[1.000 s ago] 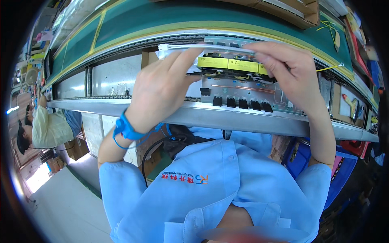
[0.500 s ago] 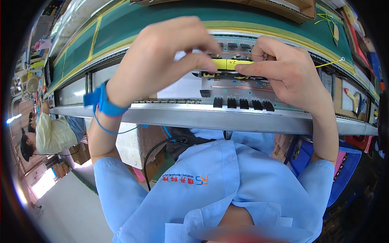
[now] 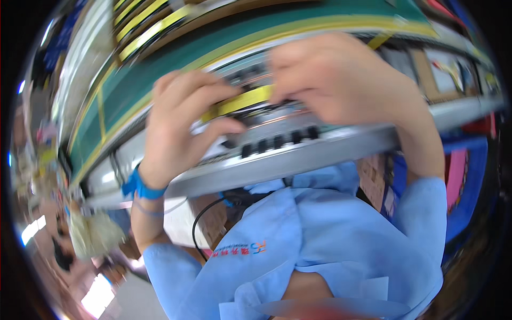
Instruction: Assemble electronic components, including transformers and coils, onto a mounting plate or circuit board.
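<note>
View blurred and tilted. A green-topped workbench with yellow border stripes runs across the upper frame; its grey metal front rail crosses the middle on a slant. A row of small black blocks sits along the rail's upper edge. Below the rail, the person's light blue work shirt fills the lower frame. A black cable hangs under the bench. At far left, a pale floor and a light bag-like shape, too blurred to identify further.

Both forearms rise from below to the bench edge. The left hand has a blue wrist strap at the wrist; its fingers curl over and its thumb presses in from below, pinching the left end of a flat yellow component. The right hand arches over the right end of the same yellow component, fingers bent down and closed together on it; the exact contact underneath is hidden by the knuckles. The component lies between the two hands, just above the row of black blocks, over the bench's near edge.
</note>
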